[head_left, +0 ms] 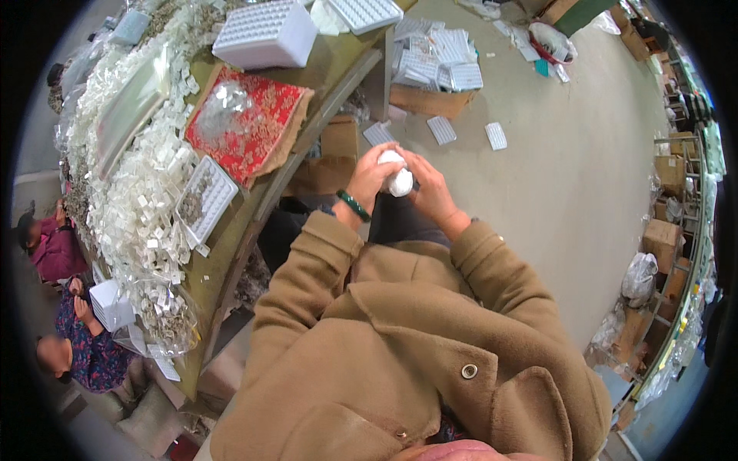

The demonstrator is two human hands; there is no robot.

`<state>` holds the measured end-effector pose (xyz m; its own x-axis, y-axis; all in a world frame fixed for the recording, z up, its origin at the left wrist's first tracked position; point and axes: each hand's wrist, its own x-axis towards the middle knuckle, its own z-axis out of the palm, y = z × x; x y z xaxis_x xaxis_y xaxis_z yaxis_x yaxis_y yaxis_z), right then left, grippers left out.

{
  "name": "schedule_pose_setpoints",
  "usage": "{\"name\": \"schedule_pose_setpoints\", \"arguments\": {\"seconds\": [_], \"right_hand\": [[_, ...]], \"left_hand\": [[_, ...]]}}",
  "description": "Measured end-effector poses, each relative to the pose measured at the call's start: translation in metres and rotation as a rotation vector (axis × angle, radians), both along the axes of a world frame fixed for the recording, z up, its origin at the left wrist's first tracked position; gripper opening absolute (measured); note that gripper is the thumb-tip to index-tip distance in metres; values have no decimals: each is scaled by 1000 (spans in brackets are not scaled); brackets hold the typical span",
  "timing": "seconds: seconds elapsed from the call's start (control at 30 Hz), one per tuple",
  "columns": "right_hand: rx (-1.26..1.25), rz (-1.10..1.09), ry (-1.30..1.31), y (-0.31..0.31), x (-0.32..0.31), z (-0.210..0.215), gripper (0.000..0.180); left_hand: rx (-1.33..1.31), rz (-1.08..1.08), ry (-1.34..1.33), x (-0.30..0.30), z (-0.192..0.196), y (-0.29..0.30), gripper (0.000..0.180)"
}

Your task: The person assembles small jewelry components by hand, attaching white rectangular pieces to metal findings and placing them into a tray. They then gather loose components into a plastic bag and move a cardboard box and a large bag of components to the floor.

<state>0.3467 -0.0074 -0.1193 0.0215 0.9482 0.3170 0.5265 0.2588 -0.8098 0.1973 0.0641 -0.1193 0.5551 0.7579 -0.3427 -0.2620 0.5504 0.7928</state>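
A small white crumpled bundle (400, 183) sits between my two hands, held out over my lap; whether it is tissue or thin plastic I cannot make out. My left hand (373, 178), with a dark green bangle (354, 206) at the wrist, has its fingers curled round the bundle's left and upper side. From the other side my right hand (432, 188) closes on it, fingers bent over the top. The fingertips partly cover the bundle.
On the table (338, 65) at left lie a heap of small clear-white pieces (146, 200), a red patterned cloth (238, 127), a white grid tray (207, 201) and a stack of trays (265, 34). A carton (434, 100) of trays stands ahead. Two people sit far left; shelves (676, 223) line the right.
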Motion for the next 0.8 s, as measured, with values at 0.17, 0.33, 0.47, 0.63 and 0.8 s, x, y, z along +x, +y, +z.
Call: {"name": "schedule_pose_setpoints", "arguments": {"seconds": [0.17,0.33,0.47,0.63,0.8], "right_hand": [[22,-103,-134,23,23,-26,46],[-20,-442,-149,43,70,-47,27],[-327,-657,-114,47,97,-80,32],[-435,-634,-159,75,97,-142,37],[-563,-506,-124,133,83,-184,56]], "left_hand": [[-5,108,-59,10,2,-1,70],[-2,113,320,-27,-35,1,70],[-284,-85,567,-93,-90,-27,46],[-522,-73,681,-138,-136,-86,30],[-510,4,635,-131,-142,-84,31]]}}
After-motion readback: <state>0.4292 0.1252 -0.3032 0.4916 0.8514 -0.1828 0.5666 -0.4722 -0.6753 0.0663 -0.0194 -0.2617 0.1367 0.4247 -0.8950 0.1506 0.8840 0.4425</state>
